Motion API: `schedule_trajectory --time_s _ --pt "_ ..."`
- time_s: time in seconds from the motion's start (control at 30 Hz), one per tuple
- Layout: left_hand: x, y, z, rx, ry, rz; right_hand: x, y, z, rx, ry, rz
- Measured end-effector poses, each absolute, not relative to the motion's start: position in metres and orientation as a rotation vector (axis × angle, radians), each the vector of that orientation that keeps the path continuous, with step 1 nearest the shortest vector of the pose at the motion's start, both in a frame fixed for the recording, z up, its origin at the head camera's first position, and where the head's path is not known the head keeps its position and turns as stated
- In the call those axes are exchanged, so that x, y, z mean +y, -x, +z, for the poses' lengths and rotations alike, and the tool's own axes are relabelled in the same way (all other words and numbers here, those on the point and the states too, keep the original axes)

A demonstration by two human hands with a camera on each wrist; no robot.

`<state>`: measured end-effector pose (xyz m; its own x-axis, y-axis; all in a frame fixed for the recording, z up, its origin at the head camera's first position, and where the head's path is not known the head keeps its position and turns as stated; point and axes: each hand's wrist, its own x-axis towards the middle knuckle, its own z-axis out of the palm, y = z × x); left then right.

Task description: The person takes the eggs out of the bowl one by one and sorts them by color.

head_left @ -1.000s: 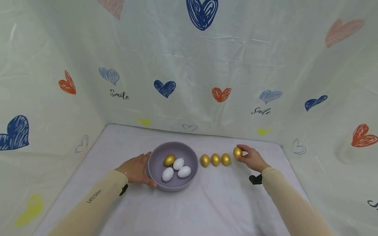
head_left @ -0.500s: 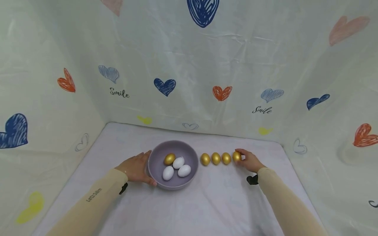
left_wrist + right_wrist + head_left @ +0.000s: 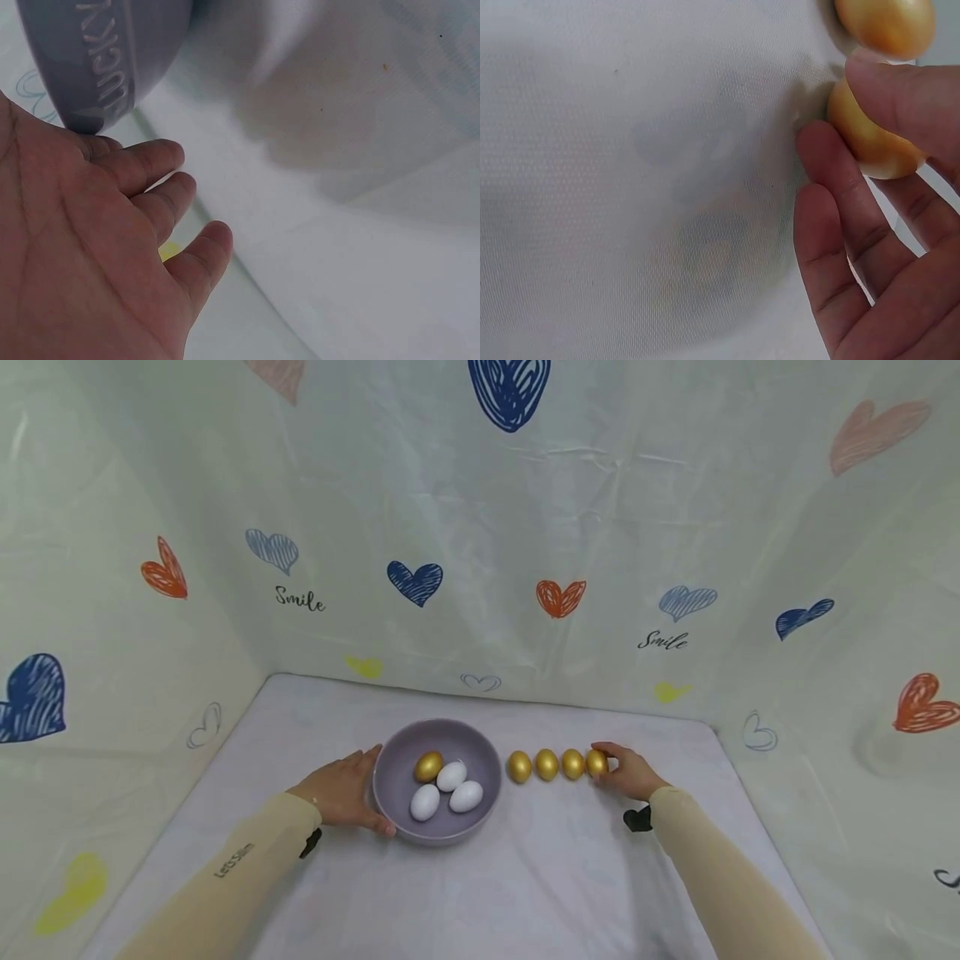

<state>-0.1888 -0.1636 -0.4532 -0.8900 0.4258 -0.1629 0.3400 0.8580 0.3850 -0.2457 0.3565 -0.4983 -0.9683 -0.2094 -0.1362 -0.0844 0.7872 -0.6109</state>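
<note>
In the head view my left hand (image 3: 343, 788) rests against the left side of a mauve bowl (image 3: 453, 739), thumb and fingers spread along it. The left wrist view has the bowl's wall (image 3: 112, 56) with raised lettering, beside loosely extended fingers. Inside the bowl lie a golden egg (image 3: 428, 767) and three white eggs (image 3: 452, 776). My right hand (image 3: 633, 774) pinches another golden egg (image 3: 596, 763) between thumb and fingers, down at the table. It forms the right end of a row with three more golden eggs (image 3: 546, 764), right of the bowl.
A white cloth covers the table (image 3: 480, 902). Behind it and on both sides hangs a pale sheet (image 3: 480, 510) printed with hearts and "Smile".
My right hand has brought its golden egg left and down, to the end of the row beside the other three. The left hand and the bowl have stayed in place.
</note>
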Motion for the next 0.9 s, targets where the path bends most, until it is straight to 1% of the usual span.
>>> schedule_trajectory --time_s 0.4,0.63,0.9 --pt "-0.1613 0.1871 -0.4492 2.78 -0.582 0.526 0.3493 0.2409 -0.4906 2.773 0.206 -0.928" --pt "-0.1616 0.1858 -0.4493 2.779 -0.577 0.516 0.3523 0.2447 -0.4936 2.785 0.243 -0.909" --pt "-0.1614 0.1864 -0.4482 2.772 -0.581 0.51 0.3519 0.2454 -0.4942 2.764 0.215 -0.914"
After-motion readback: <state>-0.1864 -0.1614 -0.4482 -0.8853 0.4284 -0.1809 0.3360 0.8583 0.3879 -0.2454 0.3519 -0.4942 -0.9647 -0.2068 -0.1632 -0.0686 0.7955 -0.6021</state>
